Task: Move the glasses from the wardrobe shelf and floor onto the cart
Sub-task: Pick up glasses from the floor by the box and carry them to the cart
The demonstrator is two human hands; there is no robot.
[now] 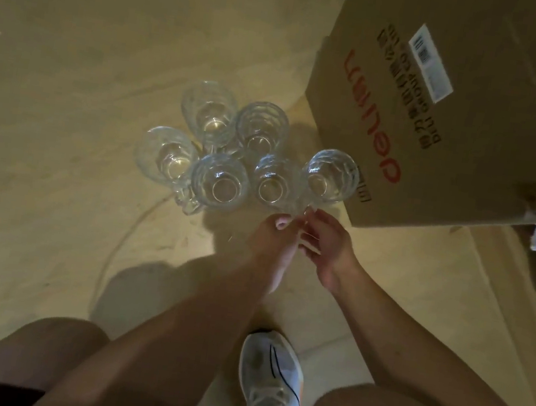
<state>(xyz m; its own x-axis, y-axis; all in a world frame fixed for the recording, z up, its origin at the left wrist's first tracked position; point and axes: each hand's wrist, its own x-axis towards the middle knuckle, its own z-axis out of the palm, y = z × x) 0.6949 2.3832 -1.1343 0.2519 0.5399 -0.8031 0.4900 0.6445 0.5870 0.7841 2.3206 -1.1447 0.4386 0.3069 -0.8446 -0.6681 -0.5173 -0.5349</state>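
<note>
Nearest me, a white sneaker stands on the tan floor. Beyond it my left hand and right hand meet, fingers curled at the near rim of one glass; I cannot tell whether either grips it. Six glasses cluster upright on the floor, beside a cardboard box.

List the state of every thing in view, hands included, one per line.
Glass mugs: six, upright, empty, clustered on the floor.
Cardboard box: closed, standing on the floor right of the mugs.
Left hand: reaching to the nearest mugs; grip unclear.
Right hand: fingers loosely curled beside the left, at the mugs; grip unclear.
Sneaker: laced, on the floor.
</note>
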